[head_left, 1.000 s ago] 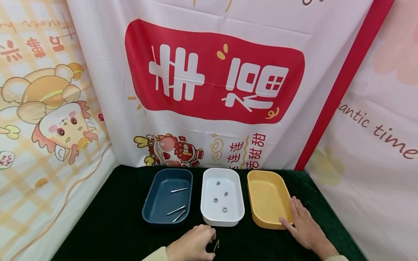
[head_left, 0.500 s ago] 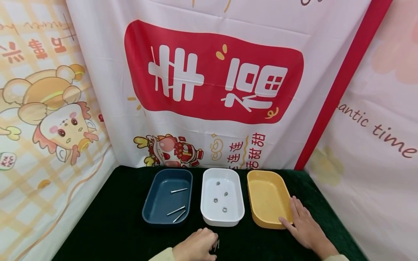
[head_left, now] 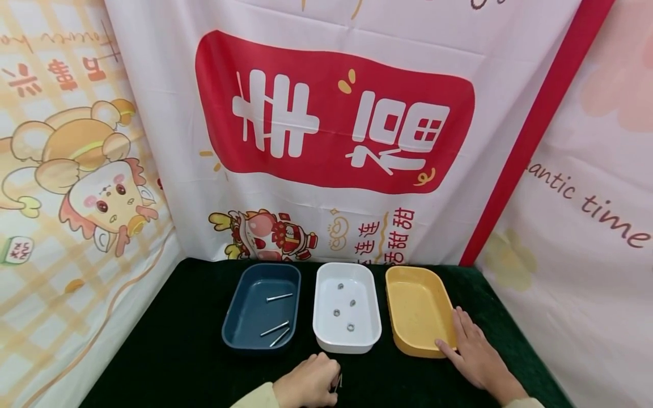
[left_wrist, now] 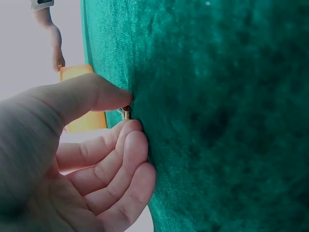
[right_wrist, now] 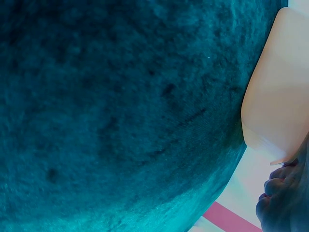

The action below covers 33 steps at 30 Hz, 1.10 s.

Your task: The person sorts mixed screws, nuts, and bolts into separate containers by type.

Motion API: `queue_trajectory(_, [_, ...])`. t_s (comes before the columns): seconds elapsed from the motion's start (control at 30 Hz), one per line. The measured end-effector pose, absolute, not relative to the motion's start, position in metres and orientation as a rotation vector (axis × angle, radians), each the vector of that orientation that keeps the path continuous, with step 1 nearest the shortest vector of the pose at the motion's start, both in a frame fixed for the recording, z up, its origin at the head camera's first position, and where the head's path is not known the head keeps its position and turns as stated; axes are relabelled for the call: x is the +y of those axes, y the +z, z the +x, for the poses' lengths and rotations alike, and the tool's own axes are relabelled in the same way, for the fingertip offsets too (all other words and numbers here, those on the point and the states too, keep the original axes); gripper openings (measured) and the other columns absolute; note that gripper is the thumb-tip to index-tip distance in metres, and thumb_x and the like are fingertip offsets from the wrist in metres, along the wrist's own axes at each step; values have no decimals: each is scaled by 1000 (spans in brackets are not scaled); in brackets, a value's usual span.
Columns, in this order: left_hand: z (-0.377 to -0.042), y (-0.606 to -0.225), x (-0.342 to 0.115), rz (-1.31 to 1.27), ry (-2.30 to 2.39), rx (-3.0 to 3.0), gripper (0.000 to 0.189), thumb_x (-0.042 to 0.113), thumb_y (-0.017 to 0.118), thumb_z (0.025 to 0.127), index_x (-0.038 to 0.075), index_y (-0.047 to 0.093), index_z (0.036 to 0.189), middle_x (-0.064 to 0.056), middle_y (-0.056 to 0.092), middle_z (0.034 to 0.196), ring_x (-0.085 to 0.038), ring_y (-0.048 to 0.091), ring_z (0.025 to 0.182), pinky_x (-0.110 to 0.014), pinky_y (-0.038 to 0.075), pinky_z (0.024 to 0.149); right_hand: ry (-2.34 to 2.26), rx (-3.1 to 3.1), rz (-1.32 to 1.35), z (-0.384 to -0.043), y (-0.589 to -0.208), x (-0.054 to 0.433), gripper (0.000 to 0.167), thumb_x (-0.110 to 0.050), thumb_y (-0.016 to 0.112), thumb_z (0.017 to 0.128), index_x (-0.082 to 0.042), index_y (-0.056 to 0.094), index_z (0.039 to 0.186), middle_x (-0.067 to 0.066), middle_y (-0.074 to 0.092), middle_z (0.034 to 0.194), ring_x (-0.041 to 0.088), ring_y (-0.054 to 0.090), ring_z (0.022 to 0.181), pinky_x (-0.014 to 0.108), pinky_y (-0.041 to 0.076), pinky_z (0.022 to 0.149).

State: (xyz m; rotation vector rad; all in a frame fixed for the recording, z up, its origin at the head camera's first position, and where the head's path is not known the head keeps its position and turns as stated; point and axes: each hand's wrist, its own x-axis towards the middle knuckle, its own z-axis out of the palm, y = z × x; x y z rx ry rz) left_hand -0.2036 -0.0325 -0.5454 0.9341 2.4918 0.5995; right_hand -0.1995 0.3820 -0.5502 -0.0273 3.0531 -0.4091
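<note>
My left hand (head_left: 308, 381) is low over the dark green cloth, in front of the white tray (head_left: 347, 347). Between its thumb and forefinger it pinches a small brass-coloured screw (left_wrist: 126, 114), whose threads show in the left wrist view; the other fingers curl beside it. From the head, only a thin glint of the screw (head_left: 340, 381) shows past the fingertips. My right hand (head_left: 476, 354) rests on the right side of the yellow tray (head_left: 420, 314), fingers extended along the outer wall and thumb at the near corner.
Left of the white tray stands a dark blue tray (head_left: 250, 283) with three silver bolts (head_left: 275, 328) in it. Several small nuts (head_left: 336, 313) lie spread inside the white tray. A printed cloth backdrop (head_left: 331, 226) hangs right behind the trays, with more cloth at both sides.
My left hand has shifted slightly right, and its thumb and fingers have closed in around the thin metal piece. The right hand and the trays stay put.
</note>
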Motion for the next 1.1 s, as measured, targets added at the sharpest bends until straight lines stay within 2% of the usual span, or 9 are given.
queue_trajectory(0.2, [-203,-544,-31,957,590,2528,27,9,81,82,21,64,64,13,55,54,-2,54,47,-20,47,46,-413,3063,-35,-199,-549,381,106,-75,41,102,-1,5,169,26,10,176,51,17,159,72,19,126])
queue_trajectory(0.3, [-203,-544,-31,976,594,2540,35,7,81,80,20,58,57,12,45,46,-2,46,39,-19,37,38,-428,3058,-37,-200,-549,380,105,-74,41,102,-1,6,168,27,10,175,51,16,159,73,18,126])
queue_trajectory(0.43, [-202,-544,-31,951,612,2529,41,5,80,79,18,52,51,10,35,42,-5,36,34,-20,26,35,-434,3041,-37,-201,-550,380,107,-75,40,102,2,5,168,29,9,175,52,15,159,75,16,125])
queue_trajectory(0.63, [-203,-545,-32,938,600,2566,38,4,79,79,18,55,53,10,40,42,-5,40,36,-22,33,36,-445,3041,-32,-199,-549,379,106,-74,41,102,1,5,168,29,9,174,52,16,159,75,16,125])
queue_trajectory(0.87, [-205,-546,-34,940,566,2605,39,4,79,78,18,54,51,11,37,41,-4,33,36,-21,27,35,-438,3030,-25,-200,-551,380,107,-75,40,102,1,4,168,29,8,175,52,15,159,75,16,125])
queue_trajectory(1.1, [-208,-539,-39,943,618,2620,31,3,79,77,19,61,58,12,49,47,-2,46,40,-18,38,39,-429,3035,-24,-201,-549,379,107,-75,41,102,2,5,168,29,8,175,52,15,159,75,16,125])
